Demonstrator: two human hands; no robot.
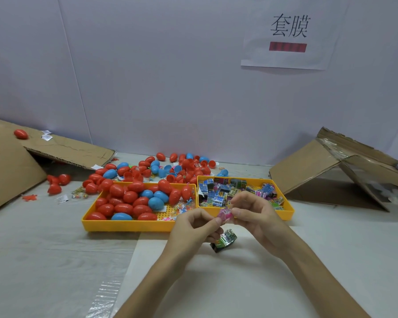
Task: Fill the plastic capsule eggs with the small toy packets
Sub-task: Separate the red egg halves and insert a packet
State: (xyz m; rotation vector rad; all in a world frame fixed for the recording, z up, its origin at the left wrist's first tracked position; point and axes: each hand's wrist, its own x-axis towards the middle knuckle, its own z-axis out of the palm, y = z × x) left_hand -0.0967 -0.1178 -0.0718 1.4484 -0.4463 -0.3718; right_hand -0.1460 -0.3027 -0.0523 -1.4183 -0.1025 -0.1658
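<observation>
My left hand (193, 228) and my right hand (253, 214) meet in front of the trays, both pinching a small pink toy packet (225, 214) between the fingertips. A green and black toy packet (224, 241) lies on the table just below my hands. The left yellow tray (124, 226) holds several red and blue capsule eggs (133, 198) and loose small toys. The right yellow tray (287, 213) is filled with several toy packets (218, 193).
Behind the trays lies a heap of red and blue eggs and egg halves (170, 168). Flattened cardboard (62, 148) leans at the left with one red egg (21, 134) on it. Another cardboard box (336, 166) slopes at the right. A paper sign (287, 35) hangs on the wall.
</observation>
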